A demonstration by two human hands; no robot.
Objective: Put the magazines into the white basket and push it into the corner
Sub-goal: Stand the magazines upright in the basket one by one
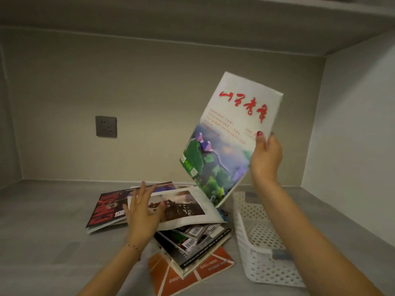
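My right hand (265, 157) grips the right edge of a white magazine with red lettering and a landscape picture (226, 142), held tilted in the air above the pile. My left hand (142, 212) rests with straight fingers on a white-bordered photo magazine (183, 208) on top of a loose pile. A red and black magazine (102, 210) lies at the left, an orange one (213, 263) at the front, and dark ones (192, 242) between. The white perforated basket (252, 248) stands right of the pile, partly behind my right forearm.
Everything lies on a grey shelf surface (42, 231) inside an alcove. The back wall carries a dark socket (106, 126). A side wall (352, 124) meets the back wall at the right corner behind the basket. A shelf board (235, 22) runs overhead.
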